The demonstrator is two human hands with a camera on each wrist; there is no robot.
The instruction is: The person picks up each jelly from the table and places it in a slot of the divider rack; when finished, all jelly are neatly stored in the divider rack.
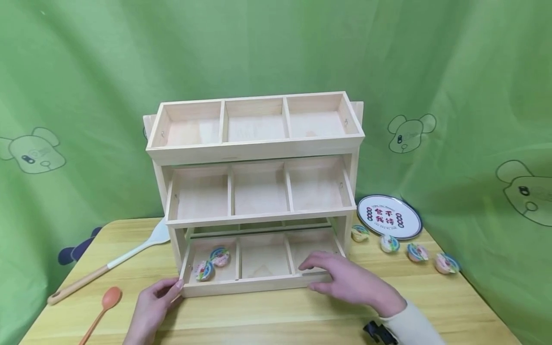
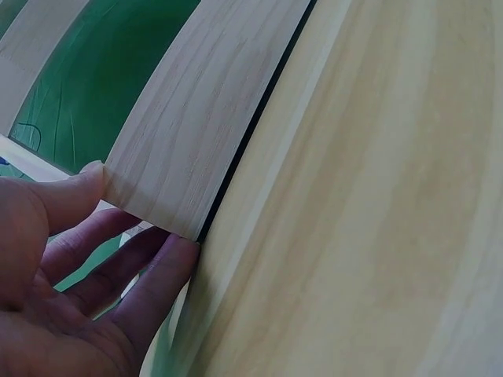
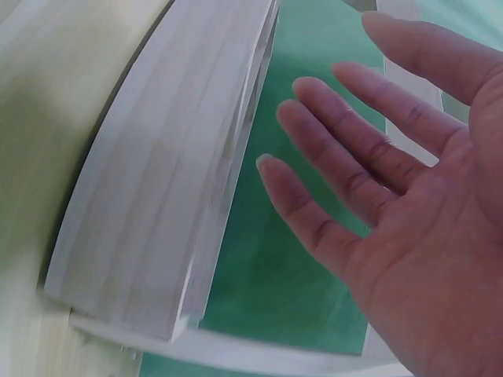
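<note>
Pale wooden three-compartment bottom drawer [image 1: 258, 284] sits pulled out at the base of the pale wooden three-tier rack [image 1: 254, 150], low over the yellow wood-grain table [image 1: 267, 321]. Your left hand [image 1: 153, 304] pinches its left front corner, thumb on the upper edge. Your right hand [image 1: 347, 280]: fingers spread, over the right front edge. Two small pastel cups [image 1: 220, 257] in the left compartment [image 1: 199, 249].
</note>
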